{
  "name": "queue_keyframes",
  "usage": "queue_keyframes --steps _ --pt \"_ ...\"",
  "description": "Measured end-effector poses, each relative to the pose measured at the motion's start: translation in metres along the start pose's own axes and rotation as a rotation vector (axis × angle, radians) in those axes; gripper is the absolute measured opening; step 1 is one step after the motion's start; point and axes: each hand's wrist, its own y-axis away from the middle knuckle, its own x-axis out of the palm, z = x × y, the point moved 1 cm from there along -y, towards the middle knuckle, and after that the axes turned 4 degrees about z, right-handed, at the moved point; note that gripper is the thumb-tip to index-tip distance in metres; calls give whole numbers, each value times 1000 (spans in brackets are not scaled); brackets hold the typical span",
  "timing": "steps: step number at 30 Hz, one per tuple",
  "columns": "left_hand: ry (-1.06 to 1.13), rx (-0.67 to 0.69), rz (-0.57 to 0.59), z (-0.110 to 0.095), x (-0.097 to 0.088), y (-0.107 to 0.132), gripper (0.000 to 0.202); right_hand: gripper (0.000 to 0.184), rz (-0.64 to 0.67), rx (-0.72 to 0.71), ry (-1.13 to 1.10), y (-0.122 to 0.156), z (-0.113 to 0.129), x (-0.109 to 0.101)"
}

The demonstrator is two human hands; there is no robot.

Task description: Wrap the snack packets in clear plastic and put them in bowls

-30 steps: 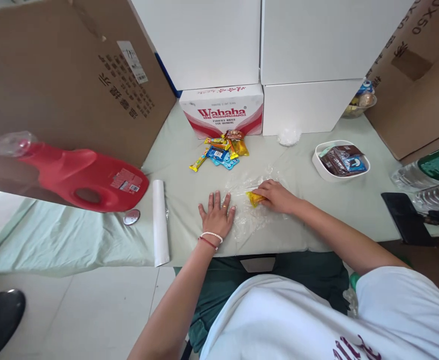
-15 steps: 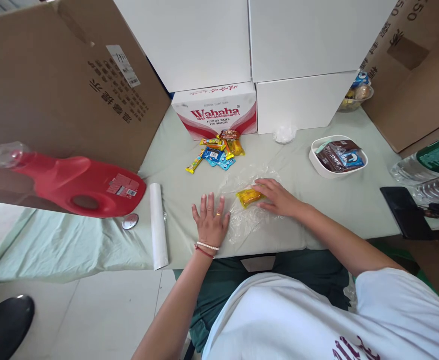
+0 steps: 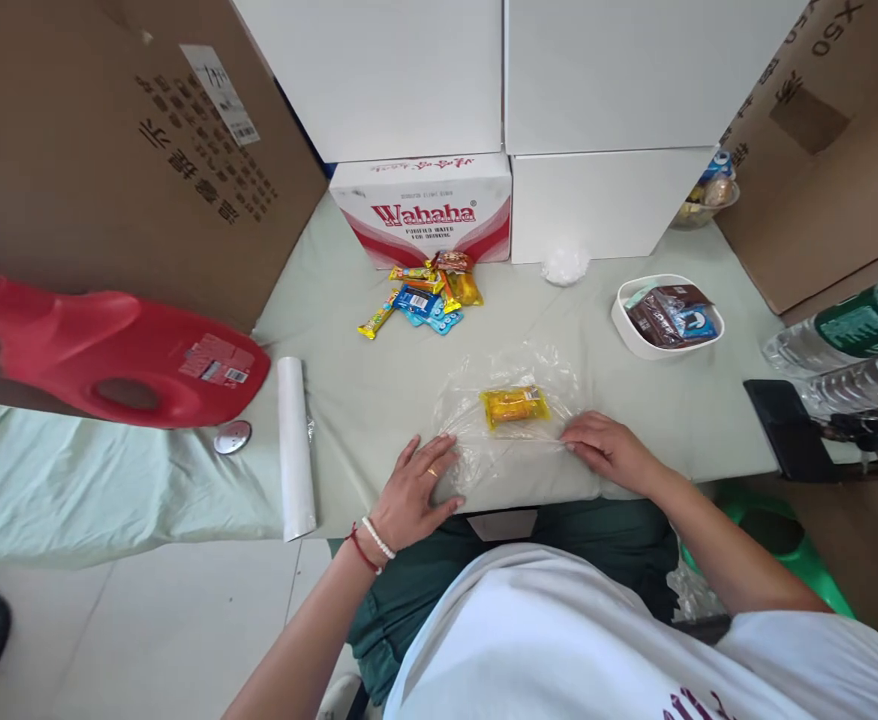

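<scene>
A yellow snack packet (image 3: 515, 405) lies on a sheet of clear plastic wrap (image 3: 476, 455) spread on the pale green table (image 3: 364, 395). My left hand (image 3: 418, 488) rests on the sheet's near left corner, fingers bent and pressing it down. My right hand (image 3: 605, 449) pinches the sheet's near edge just right of the packet. Neither hand touches the packet.
A white roll of wrap (image 3: 294, 445) lies left of my hands, beside a round metal lid (image 3: 232, 437) and a red jug (image 3: 116, 345). Several snack packets (image 3: 424, 292) lie before a Wahaha box (image 3: 424, 208). A white bowl of packets (image 3: 668, 315), bottles (image 3: 851, 345) and a phone (image 3: 788, 428) sit right.
My right hand let go of the yellow packet and drew back to the sheet's near edge. My left hand slid nearer and right onto the sheet's corner.
</scene>
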Motion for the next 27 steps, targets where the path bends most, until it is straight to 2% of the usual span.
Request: queue_keyframes --steps 2,7,9,11,13,15,17,19,20,21,23,24,25,27 --pt "107 -88 -89 2 0 -6 26 30 14 67 -56 -10 5 -11" --pt "361 -501 -344 25 -8 -52 27 41 19 291 -182 -54 -6 -31" --pt "375 -627 -384 37 -13 -71 27 41 41 400 -120 -70 -14 -34" --pt "366 -690 -418 48 -19 -83 23 35 68 482 57 -82 -20 -37" --pt "307 -716 -504 52 -23 -85 17 33 64 508 309 -91 -22 -42" --pt "182 -716 -667 48 -26 -75 20 35 29 487 507 -99 -19 -49" --pt "24 -692 -875 34 -27 -58 20 37 0 433 578 -112 -15 -55" --pt "-97 -641 -1008 10 -23 -43 19 39 0 361 574 -130 -11 -55" --pt "-126 -588 -1003 -3 -20 -38 19 41 11 326 564 -141 -10 -53" --pt "-126 -500 -919 -17 -15 -38 20 45 30 302 552 -152 -9 -49" --pt "-105 -302 -653 -41 -5 -46 28 56 102 305 508 -176 -9 -38" --pt "-103 -253 -530 -50 -1 -54 36 60 151 336 471 -186 -10 -32" --pt "-107 -239 -426 -56 3 -64 43 61 203 382 424 -196 -10 -27" --pt "-118 -256 -257 -60 9 -83 52 49 281 467 297 -208 -8 -19"
